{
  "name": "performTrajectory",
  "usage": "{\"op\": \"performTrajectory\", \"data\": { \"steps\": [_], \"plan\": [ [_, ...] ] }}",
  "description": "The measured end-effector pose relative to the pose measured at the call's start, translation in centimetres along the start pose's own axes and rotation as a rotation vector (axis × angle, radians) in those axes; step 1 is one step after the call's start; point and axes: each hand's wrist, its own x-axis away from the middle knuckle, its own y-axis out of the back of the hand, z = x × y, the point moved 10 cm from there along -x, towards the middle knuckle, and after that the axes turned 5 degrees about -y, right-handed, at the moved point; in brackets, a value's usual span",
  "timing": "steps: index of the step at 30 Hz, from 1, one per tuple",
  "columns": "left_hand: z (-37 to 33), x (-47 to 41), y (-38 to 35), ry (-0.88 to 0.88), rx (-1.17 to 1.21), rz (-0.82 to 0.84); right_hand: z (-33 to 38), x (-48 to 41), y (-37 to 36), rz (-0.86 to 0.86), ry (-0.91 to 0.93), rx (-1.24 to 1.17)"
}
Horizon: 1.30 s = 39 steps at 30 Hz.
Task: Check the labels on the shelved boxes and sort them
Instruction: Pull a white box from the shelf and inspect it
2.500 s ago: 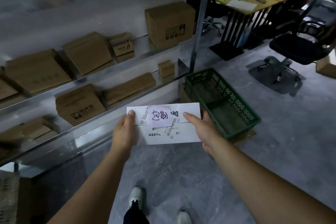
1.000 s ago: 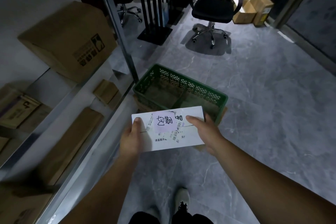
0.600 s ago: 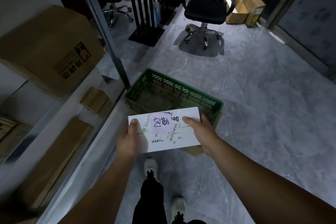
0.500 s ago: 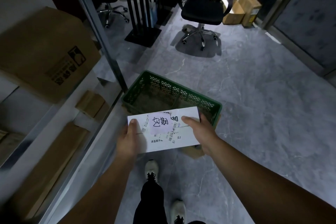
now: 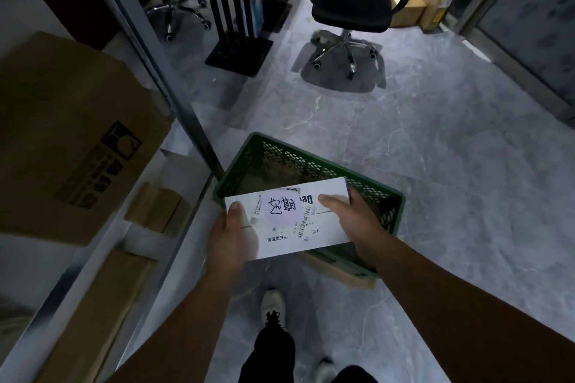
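Head view: both hands (image 5: 231, 236) (image 5: 357, 222) grip a white box (image 5: 314, 238) above green crate (image 5: 385, 196), beside shelf (image 5: 183, 115).

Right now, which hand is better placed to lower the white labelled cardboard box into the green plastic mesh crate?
Probably right: the right hand grips the white box over the green crate, while the left hand holds the end at the crate's near-left corner.
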Motion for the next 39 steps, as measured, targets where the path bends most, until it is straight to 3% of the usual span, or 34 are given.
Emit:
{"op": "performTrajectory", "data": {
  "steps": [17,31,39],
  "plan": [
    [-0.7,-7.8,-2.5,0.103,0.124,0.023,3.5,-9.9,-3.8,0.060,-0.006,0.127],
    [2.5,-13.9,-5.3,0.195,0.133,-0.165,7.3,-21.3,-8.0,0.201,0.080,0.444],
    [6.9,-18.0,-8.3,0.368,0.233,-0.241,8.6,-30.0,-12.8,0.271,0.151,0.677]
  ]
}}
